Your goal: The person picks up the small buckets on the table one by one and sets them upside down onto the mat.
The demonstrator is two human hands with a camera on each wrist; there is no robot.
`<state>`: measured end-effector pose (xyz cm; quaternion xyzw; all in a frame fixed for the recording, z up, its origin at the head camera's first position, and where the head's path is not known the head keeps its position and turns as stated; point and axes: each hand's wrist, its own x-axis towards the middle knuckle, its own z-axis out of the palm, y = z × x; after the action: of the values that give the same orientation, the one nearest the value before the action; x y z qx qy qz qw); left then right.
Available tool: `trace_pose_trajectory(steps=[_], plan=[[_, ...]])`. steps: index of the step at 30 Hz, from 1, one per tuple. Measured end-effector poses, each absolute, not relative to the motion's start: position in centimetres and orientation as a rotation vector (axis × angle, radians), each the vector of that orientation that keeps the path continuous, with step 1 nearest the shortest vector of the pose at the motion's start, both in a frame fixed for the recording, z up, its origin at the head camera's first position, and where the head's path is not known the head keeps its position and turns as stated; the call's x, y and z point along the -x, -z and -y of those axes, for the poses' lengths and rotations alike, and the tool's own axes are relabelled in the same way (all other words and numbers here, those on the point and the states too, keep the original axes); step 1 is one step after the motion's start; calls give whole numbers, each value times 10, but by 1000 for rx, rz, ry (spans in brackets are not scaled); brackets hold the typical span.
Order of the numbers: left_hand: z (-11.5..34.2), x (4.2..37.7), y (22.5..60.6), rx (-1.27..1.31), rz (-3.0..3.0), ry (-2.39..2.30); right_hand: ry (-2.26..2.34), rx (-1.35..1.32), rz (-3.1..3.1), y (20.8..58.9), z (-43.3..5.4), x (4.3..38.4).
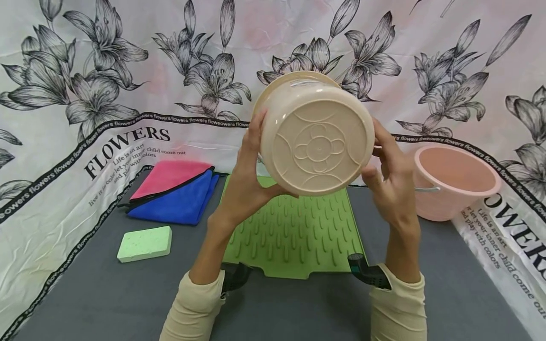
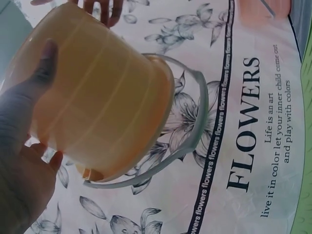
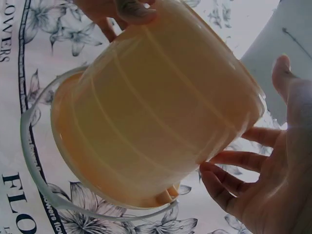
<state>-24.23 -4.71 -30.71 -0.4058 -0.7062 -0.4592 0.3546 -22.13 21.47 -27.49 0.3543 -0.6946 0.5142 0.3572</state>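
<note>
A cream-colored bucket (image 1: 320, 149) is held up in the air, tilted so that its base with a molded flower pattern faces the head camera. Its rim points away toward the backdrop. My left hand (image 1: 247, 177) grips the bucket from the left, thumb against its wall and fingers spread around the side. On the other side, my right hand (image 1: 393, 175) touches the wall with its fingertips; in the right wrist view its thumb stands apart from the bucket. A grey handle (image 2: 201, 109) hangs loose from the rim in the left wrist view.
Beneath the bucket lies a green ridged mat (image 1: 294, 237) on the dark grey table (image 1: 298, 312). To the left are folded pink and blue cloths (image 1: 175, 194) and a pale green sponge (image 1: 145, 244). A pink bucket (image 1: 443, 199) stands right, before the flowered backdrop (image 1: 239, 28).
</note>
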Motion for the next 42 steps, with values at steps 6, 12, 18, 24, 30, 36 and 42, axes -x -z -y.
trace_pose_trajectory(steps=[6,12,18,24,30,36,42], plan=[[52,245,307,1105,1650,1348,-1233,-973,1908,274,-209,222],[57,242,303,995,1665,1329,-1127,-937,1996,273,-208,220],[59,239,298,908,1714,1239,-1126,-904,2036,274,-205,221],[61,237,299,846,1739,1294,-1170,-848,2061,280,-198,224],[68,232,299,716,1862,1374,-1166,-832,2133,289,-191,228],[86,232,296,644,2054,1410,-1185,-836,2257,295,-183,233],[107,235,296,566,2210,1417,-1229,-835,2374,304,-168,243]])
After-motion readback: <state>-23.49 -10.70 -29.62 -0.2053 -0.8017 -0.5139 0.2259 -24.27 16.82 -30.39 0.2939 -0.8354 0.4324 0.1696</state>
